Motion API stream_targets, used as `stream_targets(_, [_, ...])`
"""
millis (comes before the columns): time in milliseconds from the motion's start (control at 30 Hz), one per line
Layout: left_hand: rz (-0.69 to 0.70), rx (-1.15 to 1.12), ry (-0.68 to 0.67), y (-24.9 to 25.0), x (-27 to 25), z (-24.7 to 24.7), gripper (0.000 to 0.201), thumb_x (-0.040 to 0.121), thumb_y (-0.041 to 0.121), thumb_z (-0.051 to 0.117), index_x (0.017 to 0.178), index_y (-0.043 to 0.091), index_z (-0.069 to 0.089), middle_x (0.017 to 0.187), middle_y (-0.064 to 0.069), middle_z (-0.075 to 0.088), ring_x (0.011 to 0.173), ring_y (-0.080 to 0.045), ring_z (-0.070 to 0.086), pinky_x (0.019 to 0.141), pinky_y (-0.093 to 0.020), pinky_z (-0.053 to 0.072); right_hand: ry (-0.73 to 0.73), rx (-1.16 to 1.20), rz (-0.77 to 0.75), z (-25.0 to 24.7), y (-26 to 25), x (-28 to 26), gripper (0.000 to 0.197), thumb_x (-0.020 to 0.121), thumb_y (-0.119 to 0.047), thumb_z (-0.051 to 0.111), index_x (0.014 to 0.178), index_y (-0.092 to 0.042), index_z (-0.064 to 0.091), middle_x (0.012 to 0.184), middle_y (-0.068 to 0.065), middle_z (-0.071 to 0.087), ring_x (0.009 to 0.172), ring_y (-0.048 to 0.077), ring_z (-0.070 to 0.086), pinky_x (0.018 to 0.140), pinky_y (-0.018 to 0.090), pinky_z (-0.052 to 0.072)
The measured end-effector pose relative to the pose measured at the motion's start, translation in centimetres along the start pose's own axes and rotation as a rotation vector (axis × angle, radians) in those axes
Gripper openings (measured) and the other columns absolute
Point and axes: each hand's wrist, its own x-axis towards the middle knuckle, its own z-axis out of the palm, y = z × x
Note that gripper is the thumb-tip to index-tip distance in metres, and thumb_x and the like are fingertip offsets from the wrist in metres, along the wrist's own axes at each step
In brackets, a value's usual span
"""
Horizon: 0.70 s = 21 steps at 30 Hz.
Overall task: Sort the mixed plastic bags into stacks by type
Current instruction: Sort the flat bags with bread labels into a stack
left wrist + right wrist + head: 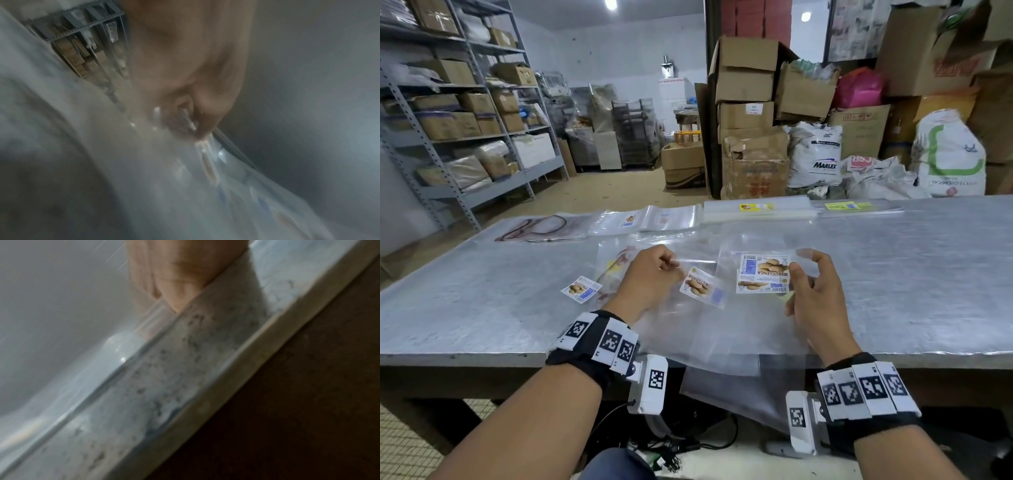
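Note:
Several clear plastic bags lie mixed at the middle of the metal table [893, 274]. My left hand [671, 265] pinches the top edge of a clear bag with a biscuit label [700, 286]. In the blurred left wrist view the fingertips [202, 129] pinch that clear film [216, 162]. My right hand [803, 263] holds a labelled biscuit bag [762, 274] a little above the table, thumb on the label, fingers behind the film. The right wrist view is blurred and shows fingers [174, 288] against a clear bag edge [123, 353].
Sorted stacks line the far edge: a pink-printed bag [541, 228], small-label bags [630, 219], a yellow-label stack [756, 207] and a green-yellow-label stack [847, 205]. A loose labelled bag [580, 289] lies to the left. A large clear bag [722, 363] overhangs the front edge.

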Motion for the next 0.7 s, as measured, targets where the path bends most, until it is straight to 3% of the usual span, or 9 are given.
stream_targets(100, [0.002, -0.129, 0.024, 0.5, -0.3, -0.5, 0.012, 0.094, 0.012, 0.072, 0.092, 0.010, 0.060, 0.073, -0.006, 0.067, 0.065, -0.019, 0.058, 0.059, -0.033, 0.047, 0.002, 0.001, 0.004, 0.0, 0.0, 0.0, 0.017, 0.108, -0.023, 0.048, 0.125, -0.024, 0.050, 0.081, 0.000, 0.071, 0.039, 0.010, 0.050, 0.039, 0.019, 0.040])
stream_targets(167, [-0.004, -0.206, 0.042, 0.9, -0.5, -0.9, 0.011, 0.096, 0.014, 0.069, 0.101, 0.007, 0.062, 0.076, -0.003, 0.072, 0.062, -0.015, 0.060, 0.058, -0.033, 0.049, 0.004, 0.007, 0.006, 0.0, 0.1, 0.0, 0.016, 0.107, -0.024, 0.049, 0.123, -0.024, 0.050, 0.081, 0.001, 0.072, 0.039, 0.010, 0.050, 0.039, 0.019, 0.040])
stream_targets(233, [0.021, -0.234, 0.055, 1.2, -0.5, -1.3, 0.011, 0.097, 0.012, 0.069, 0.107, 0.012, 0.066, 0.078, 0.000, 0.073, 0.066, -0.016, 0.061, 0.062, -0.033, 0.050, 0.001, 0.006, 0.006, 0.0, 0.2, 0.0, 0.015, 0.107, -0.025, 0.049, 0.122, -0.025, 0.050, 0.084, 0.003, 0.073, 0.040, 0.011, 0.050, 0.039, 0.020, 0.040])
stream_targets(333, [0.074, -0.291, 0.093, 1.7, -0.4, -1.8, 0.025, 0.097, 0.008, 0.067, 0.107, 0.031, 0.066, 0.082, 0.002, 0.073, 0.069, -0.017, 0.059, 0.061, -0.024, 0.050, -0.006, -0.004, -0.001, -0.1, 0.2, -0.1, 0.014, 0.108, -0.025, 0.048, 0.122, -0.026, 0.050, 0.084, 0.003, 0.073, 0.040, 0.009, 0.052, 0.040, 0.019, 0.041])
stream_targets(467, [0.142, -0.306, 0.161, 2.8, -0.7, -2.6, 0.037, 0.098, 0.013, 0.067, 0.130, 0.031, 0.056, 0.095, 0.004, 0.073, 0.063, -0.001, 0.062, 0.061, -0.017, 0.051, -0.011, 0.018, -0.001, -0.1, 0.1, -0.1, 0.014, 0.108, -0.024, 0.048, 0.121, -0.025, 0.050, 0.087, 0.004, 0.074, 0.040, 0.008, 0.052, 0.039, 0.018, 0.040])
stream_targets(600, [0.207, -0.297, 0.244, 4.5, -1.0, -3.6, 0.045, 0.098, 0.012, 0.066, 0.139, 0.027, 0.055, 0.098, 0.006, 0.069, 0.064, 0.003, 0.060, 0.067, -0.021, 0.056, -0.011, 0.022, 0.010, -0.1, 0.1, -0.1, 0.013, 0.108, -0.026, 0.048, 0.120, -0.027, 0.050, 0.088, 0.004, 0.075, 0.041, 0.009, 0.052, 0.040, 0.019, 0.042])
stream_targets(700, [0.244, -0.371, 0.270, 6.2, -1.0, -4.3, 0.046, 0.098, 0.010, 0.066, 0.139, 0.030, 0.055, 0.101, 0.013, 0.066, 0.079, -0.004, 0.063, 0.073, -0.027, 0.058, -0.007, 0.029, 0.016, -0.1, 0.2, 0.1, 0.012, 0.108, -0.026, 0.048, 0.119, -0.028, 0.051, 0.086, 0.006, 0.075, 0.042, 0.011, 0.051, 0.041, 0.020, 0.042])
